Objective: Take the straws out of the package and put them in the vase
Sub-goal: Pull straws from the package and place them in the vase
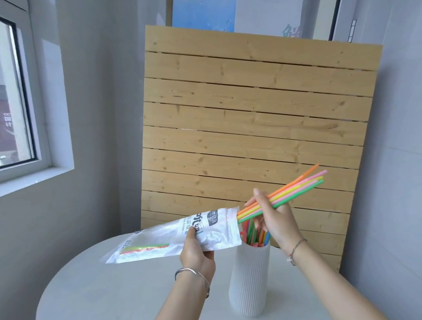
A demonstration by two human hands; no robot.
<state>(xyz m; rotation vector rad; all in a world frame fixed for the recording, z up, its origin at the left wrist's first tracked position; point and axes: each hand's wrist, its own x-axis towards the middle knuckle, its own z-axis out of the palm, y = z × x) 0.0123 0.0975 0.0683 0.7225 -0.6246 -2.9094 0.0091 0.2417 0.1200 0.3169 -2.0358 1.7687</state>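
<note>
My left hand (196,251) grips a clear and white plastic straw package (174,236), held almost level above the table with its open mouth to the right. A few straws remain at its closed left end. My right hand (273,217) pinches a bunch of coloured straws (295,187), orange, pink, yellow and green, just outside the package mouth and slanting up to the right. A white ribbed vase (250,279) stands upright below both hands, with several coloured straws (253,233) in it.
The vase stands on a round white table (114,297). A slatted wooden panel (251,114) leans against the wall right behind the table. A window (6,96) is at the left.
</note>
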